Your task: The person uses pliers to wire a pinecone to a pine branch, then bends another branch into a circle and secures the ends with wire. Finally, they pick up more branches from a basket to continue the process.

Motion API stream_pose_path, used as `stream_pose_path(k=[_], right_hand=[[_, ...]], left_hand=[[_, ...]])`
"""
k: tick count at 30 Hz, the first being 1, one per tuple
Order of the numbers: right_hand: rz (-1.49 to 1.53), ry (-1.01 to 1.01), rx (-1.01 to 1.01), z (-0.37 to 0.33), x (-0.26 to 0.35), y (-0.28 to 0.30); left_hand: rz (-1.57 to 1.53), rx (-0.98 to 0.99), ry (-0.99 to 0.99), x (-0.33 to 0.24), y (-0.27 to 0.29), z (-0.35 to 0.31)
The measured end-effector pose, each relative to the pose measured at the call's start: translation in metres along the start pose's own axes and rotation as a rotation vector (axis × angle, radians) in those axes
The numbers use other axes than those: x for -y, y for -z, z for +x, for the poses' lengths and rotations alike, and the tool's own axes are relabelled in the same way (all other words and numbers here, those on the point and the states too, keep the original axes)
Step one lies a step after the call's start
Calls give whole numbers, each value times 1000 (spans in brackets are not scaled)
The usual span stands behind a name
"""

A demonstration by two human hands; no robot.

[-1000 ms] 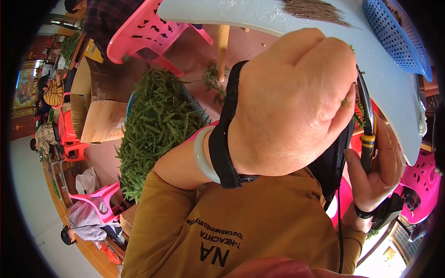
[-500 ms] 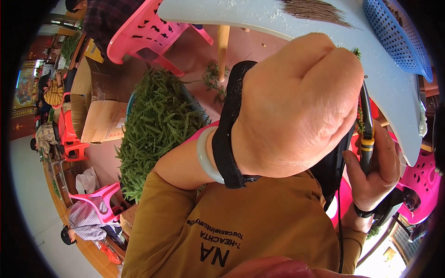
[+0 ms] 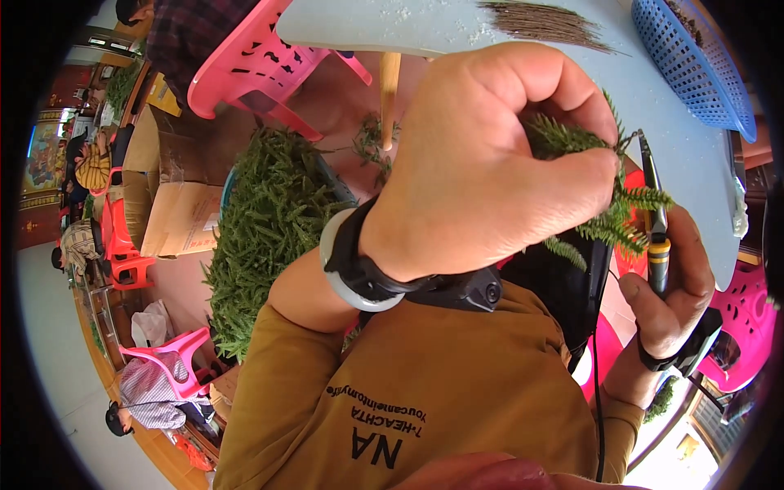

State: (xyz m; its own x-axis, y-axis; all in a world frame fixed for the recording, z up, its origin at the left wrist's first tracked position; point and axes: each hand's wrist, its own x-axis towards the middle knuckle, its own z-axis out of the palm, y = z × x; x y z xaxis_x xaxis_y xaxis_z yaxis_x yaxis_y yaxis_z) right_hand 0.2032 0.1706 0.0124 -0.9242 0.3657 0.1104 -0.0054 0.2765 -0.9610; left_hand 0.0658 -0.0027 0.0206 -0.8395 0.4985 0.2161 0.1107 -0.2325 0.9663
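Note:
My left hand (image 3: 506, 163) is raised in the middle of the view, thumb and fingers pinched round a green artificial fir sprig (image 3: 616, 220). Its leaves fan out past the fingertips, toward my right side. My right hand (image 3: 674, 294) grips a pair of pliers (image 3: 656, 220) with dark jaws and yellow-banded handles. The narrow jaw tips point up, close beside the sprig's stem; whether they touch it I cannot tell. A large heap of green sprigs (image 3: 273, 229) fills a blue container to the left of my left wrist.
On the pale blue table (image 3: 392, 24) lie a bundle of thin brown stems (image 3: 543, 23) and a blue mesh basket (image 3: 694, 73). A pink chair (image 3: 245, 61) stands at the far left, near a cardboard box (image 3: 184, 208). Another pink chair (image 3: 747, 327) is at my right. Several people sit farther left.
My left hand has turned and shifted slightly left, bringing its pinched fingers and the sprig into sight. The pliers have moved a little to the right and down, still in my right hand.

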Motion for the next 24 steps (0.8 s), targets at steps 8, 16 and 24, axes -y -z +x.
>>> stream_pose_path(k=[8, 16, 24], right_hand=[[11, 77, 25, 4, -3, 5], [-114, 19, 33, -4, 12, 5], [-162, 103, 20, -8, 9, -3]], left_hand=[[46, -33, -138, 12, -3, 1], [705, -151, -1061, 32, -4, 11], [764, -198, -1119, 33, -4, 10]])
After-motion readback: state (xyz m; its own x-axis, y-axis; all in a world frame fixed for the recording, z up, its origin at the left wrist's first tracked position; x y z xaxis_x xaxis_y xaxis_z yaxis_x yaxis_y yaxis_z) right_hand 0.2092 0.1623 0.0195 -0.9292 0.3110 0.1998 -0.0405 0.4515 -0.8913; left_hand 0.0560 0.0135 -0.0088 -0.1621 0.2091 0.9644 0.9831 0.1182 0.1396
